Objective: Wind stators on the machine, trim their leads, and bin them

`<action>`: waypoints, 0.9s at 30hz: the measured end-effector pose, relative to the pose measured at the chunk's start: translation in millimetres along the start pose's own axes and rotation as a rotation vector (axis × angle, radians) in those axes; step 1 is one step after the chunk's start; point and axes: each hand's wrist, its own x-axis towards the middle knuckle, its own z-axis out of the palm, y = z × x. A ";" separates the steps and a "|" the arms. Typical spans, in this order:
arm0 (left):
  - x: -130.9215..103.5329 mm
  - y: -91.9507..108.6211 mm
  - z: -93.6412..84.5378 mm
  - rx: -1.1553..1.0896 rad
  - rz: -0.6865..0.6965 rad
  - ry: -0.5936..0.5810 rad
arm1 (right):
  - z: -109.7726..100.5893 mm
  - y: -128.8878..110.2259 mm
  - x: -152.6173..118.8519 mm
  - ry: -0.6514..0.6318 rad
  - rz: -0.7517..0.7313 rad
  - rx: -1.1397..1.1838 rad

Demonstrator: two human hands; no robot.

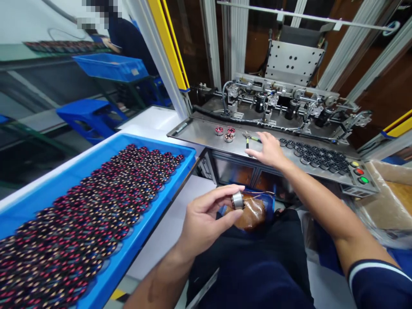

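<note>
Steel worktop (200, 134), far — three red-wound cores (228, 137), green-handled pliers (247, 142) beside the right hand (269, 149), its fingers wide apart; black parts (317, 155), right. Left hand (204, 216), near — metal cylinder (237, 200) pinched between thumb and fingers. Filled blue tray (190, 153), left; machine (294, 92), far.

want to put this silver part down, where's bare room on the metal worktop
Metal worktop: bare between the pen-like object and the three wound stators. Crowded: rows of black stator cores at right, pliers by the right hand, and the blue tray, mostly covered in stators.
</note>
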 end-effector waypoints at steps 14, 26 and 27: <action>-6.9 -10.0 11.7 -0.031 0.144 0.105 | 9.3 33.4 29.1 -0.067 0.069 0.386; -2.3 -5.1 22.4 0.236 0.239 0.074 | 46.0 12.0 -216.9 -0.359 0.390 1.782; -2.0 -5.5 24.9 0.204 0.202 0.078 | 51.5 9.6 -232.8 -0.394 0.453 1.835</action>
